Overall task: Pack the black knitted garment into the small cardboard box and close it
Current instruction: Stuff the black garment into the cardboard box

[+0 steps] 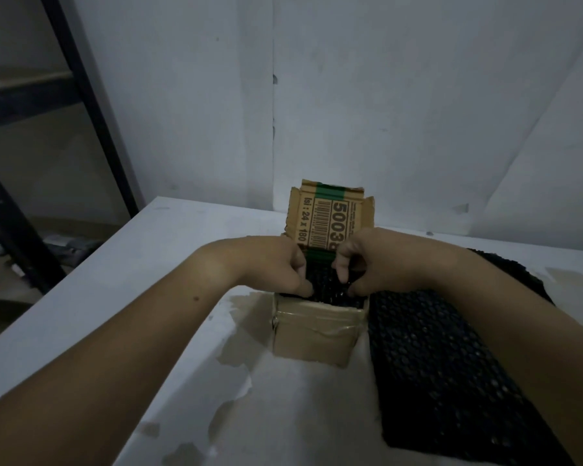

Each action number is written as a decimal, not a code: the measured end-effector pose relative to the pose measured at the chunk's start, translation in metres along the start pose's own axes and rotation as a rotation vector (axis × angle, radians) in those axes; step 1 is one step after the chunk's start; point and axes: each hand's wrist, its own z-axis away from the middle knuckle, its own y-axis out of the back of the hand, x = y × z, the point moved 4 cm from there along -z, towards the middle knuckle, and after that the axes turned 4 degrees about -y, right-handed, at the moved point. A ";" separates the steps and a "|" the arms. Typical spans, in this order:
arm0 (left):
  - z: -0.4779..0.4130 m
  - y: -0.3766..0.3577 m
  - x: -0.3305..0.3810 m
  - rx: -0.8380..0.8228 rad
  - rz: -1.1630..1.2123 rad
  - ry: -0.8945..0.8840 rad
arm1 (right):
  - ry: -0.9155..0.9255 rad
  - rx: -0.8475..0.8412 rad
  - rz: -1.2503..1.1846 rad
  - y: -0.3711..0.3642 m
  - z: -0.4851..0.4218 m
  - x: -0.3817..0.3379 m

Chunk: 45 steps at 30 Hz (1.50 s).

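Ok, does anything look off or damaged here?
Yes: most of the black knitted garment trails out of the small cardboard box onto the table, whose white coating has peeled off in patches near the box.

The person's left hand (276, 267) and right hand (367, 264) are bare, and so are the fingers (342, 274). The left forearm (169, 317) and right forearm (478, 317) are bare too. The left forearm has one small dark spot (196, 298).

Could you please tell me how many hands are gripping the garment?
2: the left hand pinches the garment at the box's left side, the right hand at its right side.
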 end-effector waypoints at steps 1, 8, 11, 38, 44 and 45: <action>-0.002 -0.001 -0.001 0.022 -0.019 0.014 | -0.004 0.001 0.004 0.000 -0.001 0.000; -0.010 -0.005 0.002 0.045 -0.069 -0.013 | -0.046 -0.005 0.018 0.001 0.000 -0.005; -0.013 -0.003 0.005 -0.021 -0.047 0.002 | -0.070 -0.071 0.147 -0.006 -0.006 -0.013; 0.042 -0.035 0.017 0.182 -0.455 -0.063 | -0.043 -0.006 0.378 -0.031 0.049 -0.016; 0.049 -0.033 0.008 0.275 -0.456 -0.133 | 0.074 0.260 0.275 -0.022 0.060 -0.018; 0.052 -0.031 0.007 0.305 -0.446 -0.145 | 0.126 0.343 0.230 -0.017 0.061 -0.019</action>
